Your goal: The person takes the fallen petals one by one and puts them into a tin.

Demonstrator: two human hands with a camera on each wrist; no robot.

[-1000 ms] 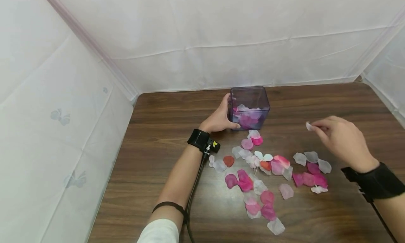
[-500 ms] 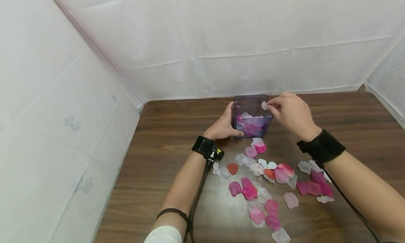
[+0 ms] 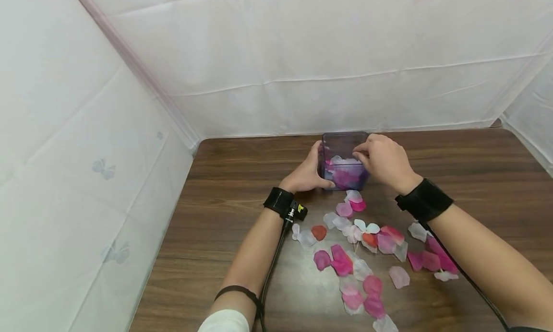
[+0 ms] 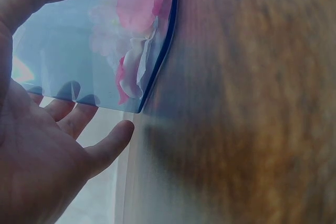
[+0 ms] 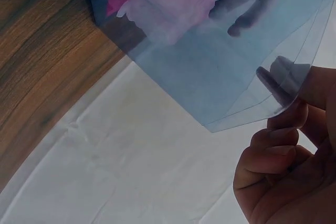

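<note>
A clear purple-tinted box (image 3: 342, 142) stands near the back of the brown table (image 3: 224, 188), with pink and white petals (image 3: 344, 177) inside. My left hand (image 3: 307, 173) grips its left side, thumb on the near wall; in the left wrist view the palm (image 4: 42, 156) lies against the box (image 4: 79, 51). My right hand (image 3: 382, 161) hovers at the right rim, fingertips dipped into the opening. The right wrist view shows its curled fingers (image 5: 278, 156) beside the box wall (image 5: 220, 61). No petal shows between them.
Several loose pink, red and white petals (image 3: 341, 262) lie scattered on the table in front of the box. White cloth walls (image 3: 302, 58) close in the back and both sides. A black cable (image 3: 272, 269) runs along my left forearm.
My right hand carried a white petal from the right side of the table to the box and lowered into its opening; the petal is no longer seen. The left hand stayed on the box.
</note>
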